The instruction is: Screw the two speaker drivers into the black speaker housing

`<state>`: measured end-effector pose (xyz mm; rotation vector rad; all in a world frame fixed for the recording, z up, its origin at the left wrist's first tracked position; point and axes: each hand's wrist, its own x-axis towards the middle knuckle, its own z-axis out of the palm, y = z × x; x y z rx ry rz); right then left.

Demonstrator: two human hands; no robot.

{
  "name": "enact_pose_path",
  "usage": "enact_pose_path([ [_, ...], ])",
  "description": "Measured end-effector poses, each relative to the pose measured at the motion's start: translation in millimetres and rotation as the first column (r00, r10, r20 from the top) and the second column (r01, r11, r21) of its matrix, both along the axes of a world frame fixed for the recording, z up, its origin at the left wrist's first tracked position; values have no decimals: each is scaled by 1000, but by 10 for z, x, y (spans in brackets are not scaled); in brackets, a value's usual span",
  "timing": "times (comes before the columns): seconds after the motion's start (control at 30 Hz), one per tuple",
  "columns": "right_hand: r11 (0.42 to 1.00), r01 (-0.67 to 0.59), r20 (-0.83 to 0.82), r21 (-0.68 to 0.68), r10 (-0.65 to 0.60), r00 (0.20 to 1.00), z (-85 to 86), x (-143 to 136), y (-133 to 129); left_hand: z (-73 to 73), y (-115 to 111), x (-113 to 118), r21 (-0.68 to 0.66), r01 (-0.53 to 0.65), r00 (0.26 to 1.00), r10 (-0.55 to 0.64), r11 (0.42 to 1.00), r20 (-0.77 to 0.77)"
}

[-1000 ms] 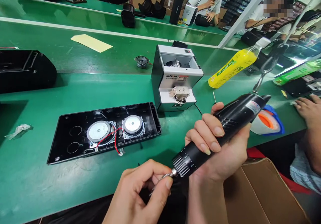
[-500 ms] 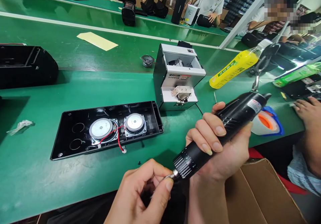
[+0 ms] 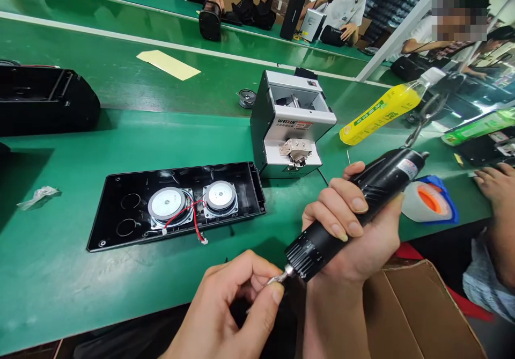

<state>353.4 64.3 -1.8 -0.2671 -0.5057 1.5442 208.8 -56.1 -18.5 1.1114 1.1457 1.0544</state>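
Observation:
My right hand (image 3: 354,230) is wrapped around a black electric screwdriver (image 3: 378,187), which slants down to the left and hangs from a metal hook at its upper end. Thumb and fingers of my left hand (image 3: 245,300) pinch the shiny screwdriver bit (image 3: 280,277) at the tool's nose; the bit's tip is hidden behind the fingers. Beyond my hands lies a black speaker panel (image 3: 120,187) with its inner side up. Two round speaker drivers, the larger one (image 3: 167,203) and the smaller one (image 3: 220,195), sit in it, with red wires (image 3: 196,222) trailing over the edge.
Behind the panel stands a WEIXIN screw feeder (image 3: 300,125), with a loose speaker driver (image 3: 247,98) beside it. A yellow bottle (image 3: 378,113), a tape roll (image 3: 428,200), a black housing (image 3: 48,101) and a cardboard box (image 3: 418,310) are around. A co-worker's hand (image 3: 497,182) rests at right.
A little more metal shows between my left fingertips and the screwdriver's nose. Both hands keep their grip. The view has shifted slightly, moving the bench things a little to the right.

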Motion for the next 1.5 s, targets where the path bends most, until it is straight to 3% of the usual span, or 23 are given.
enact_pose_path([
  [0.1,1000,-18,-88,-4,17,996,-14,75,50,-34,33,-43,144,75,996,-69,987,-51],
  [0.23,998,-48,-200,-28,41,979,-32,133,64,-141,39,-108,359,157,986,-125,920,-113],
  [0.4,997,-70,-245,-37,59,968,-53,106,49,-191,48,-105,431,157,967,-49,888,-251],
  [0.57,997,-74,-236,-26,66,970,-56,92,16,-193,84,-71,591,154,948,50,792,-314],
  [0.67,996,-80,-236,-24,72,969,-54,83,2,-180,95,-73,614,194,928,60,765,-368],
  [0.87,995,-101,-269,-21,92,959,-65,54,12,-161,96,-34,687,110,932,165,719,-323],
  [1.5,980,-195,-329,-33,174,928,-103,36,16,-204,92,5,732,42,924,253,680,-288],
])
